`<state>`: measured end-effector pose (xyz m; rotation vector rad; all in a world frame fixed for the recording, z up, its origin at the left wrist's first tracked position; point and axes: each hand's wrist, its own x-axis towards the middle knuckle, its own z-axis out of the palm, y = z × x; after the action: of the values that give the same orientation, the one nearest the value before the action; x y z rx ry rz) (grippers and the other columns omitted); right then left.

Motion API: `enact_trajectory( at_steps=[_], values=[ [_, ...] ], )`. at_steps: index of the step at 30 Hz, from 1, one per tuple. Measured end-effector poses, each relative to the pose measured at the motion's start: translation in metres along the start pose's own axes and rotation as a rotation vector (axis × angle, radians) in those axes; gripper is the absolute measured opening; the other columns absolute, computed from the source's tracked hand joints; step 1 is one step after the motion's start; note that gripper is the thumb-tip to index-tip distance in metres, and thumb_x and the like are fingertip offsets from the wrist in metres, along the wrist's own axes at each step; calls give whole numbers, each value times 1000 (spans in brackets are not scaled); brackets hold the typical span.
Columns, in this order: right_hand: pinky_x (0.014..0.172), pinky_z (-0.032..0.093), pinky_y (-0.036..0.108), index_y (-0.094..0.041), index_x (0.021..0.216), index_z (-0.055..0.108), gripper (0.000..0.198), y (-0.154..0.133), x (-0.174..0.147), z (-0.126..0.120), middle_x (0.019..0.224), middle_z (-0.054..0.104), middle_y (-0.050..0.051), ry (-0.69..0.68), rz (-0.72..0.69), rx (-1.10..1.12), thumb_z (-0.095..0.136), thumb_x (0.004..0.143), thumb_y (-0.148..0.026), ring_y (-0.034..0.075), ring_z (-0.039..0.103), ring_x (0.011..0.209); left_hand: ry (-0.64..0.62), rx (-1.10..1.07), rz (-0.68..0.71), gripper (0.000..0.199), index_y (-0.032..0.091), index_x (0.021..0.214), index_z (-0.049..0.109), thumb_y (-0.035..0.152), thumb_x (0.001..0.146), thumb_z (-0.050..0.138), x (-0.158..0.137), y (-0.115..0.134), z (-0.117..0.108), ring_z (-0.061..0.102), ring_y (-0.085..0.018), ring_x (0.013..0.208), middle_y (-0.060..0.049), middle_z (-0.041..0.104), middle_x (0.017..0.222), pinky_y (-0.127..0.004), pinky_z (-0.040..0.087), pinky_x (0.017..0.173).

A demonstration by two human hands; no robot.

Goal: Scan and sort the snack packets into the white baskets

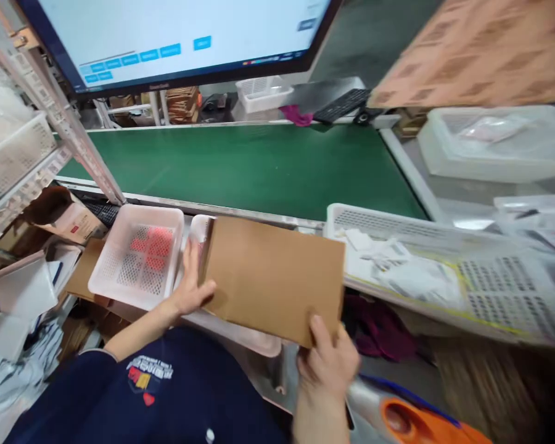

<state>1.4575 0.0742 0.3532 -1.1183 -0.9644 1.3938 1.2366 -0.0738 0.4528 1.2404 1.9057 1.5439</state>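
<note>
A flat brown cardboard box (277,271) is held level in front of my body, above a pale plastic tray (240,330). My right hand (328,357) grips its near right corner, thumb on top and the other fingers underneath, mostly hidden. At the left end, my left hand (192,280) has its fingers stretched out and apart. Its palm side is against or very near the box's left edge; I cannot tell whether it presses there.
A green conveyor belt (250,166) runs behind, below a monitor (189,43). Left of the box stands a white basket (115,246) with a red patch inside. At right, a long white basket (444,240) holds paper scraps. An orange object (425,425) lies at lower right.
</note>
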Motion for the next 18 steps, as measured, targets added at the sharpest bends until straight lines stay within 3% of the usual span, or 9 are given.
enact_trajectory(
  at_steps=[3,5,7,8,10,12,15,18],
  values=[
    [92,67,52,-22,110,73,62,-3,1,-25,108,80,9,72,9,-13,91,68,-64,30,75,99,-240,301,214,120,24,163,58,86,65,88,-9,-21,-2,-4,-57,170,-20,6,187,-75,-5,135],
    [112,59,64,-25,106,75,62,-11,-5,-33,119,80,12,138,56,-11,95,60,-62,39,73,119,-351,398,301,106,24,152,69,78,63,93,-11,-28,-2,8,-60,168,-24,27,181,-79,-10,132],
    [127,45,68,-27,102,77,64,-22,-15,-34,131,78,13,189,111,7,100,50,-57,46,65,137,-360,418,338,78,25,138,77,66,73,88,-11,-32,1,30,-55,164,-23,58,161,-78,-9,132],
    [130,42,69,-28,100,77,64,-27,-19,-33,135,77,13,216,122,13,101,48,-55,48,62,142,-321,407,343,61,26,127,81,61,78,85,-12,-34,4,43,-51,158,-20,70,144,-76,-6,134],
    [132,40,69,-27,97,77,58,-37,-27,-28,136,76,13,266,75,19,100,50,-53,48,61,143,-186,362,332,35,27,100,82,58,84,78,-14,-39,12,64,-43,136,-14,80,109,-70,9,135],
    [132,41,67,-27,92,74,47,-46,-30,-24,130,76,12,308,-60,35,97,59,-52,45,65,138,-61,271,322,38,27,82,77,65,87,75,-17,-43,17,74,-36,112,-10,78,90,-63,30,128],
    [128,46,65,-27,81,70,33,-60,-27,-19,107,73,9,336,-253,74,95,66,-41,38,71,121,56,29,334,59,25,85,79,81,93,64,-11,-45,12,74,-32,97,-12,79,91,-55,49,111],
    [107,61,61,-28,63,57,31,-73,-18,-24,76,54,2,505,-381,138,88,63,-33,27,65,81,215,-268,149,73,18,113,80,85,98,54,9,-44,1,74,-34,113,-18,80,116,-53,54,108]
  ],
)
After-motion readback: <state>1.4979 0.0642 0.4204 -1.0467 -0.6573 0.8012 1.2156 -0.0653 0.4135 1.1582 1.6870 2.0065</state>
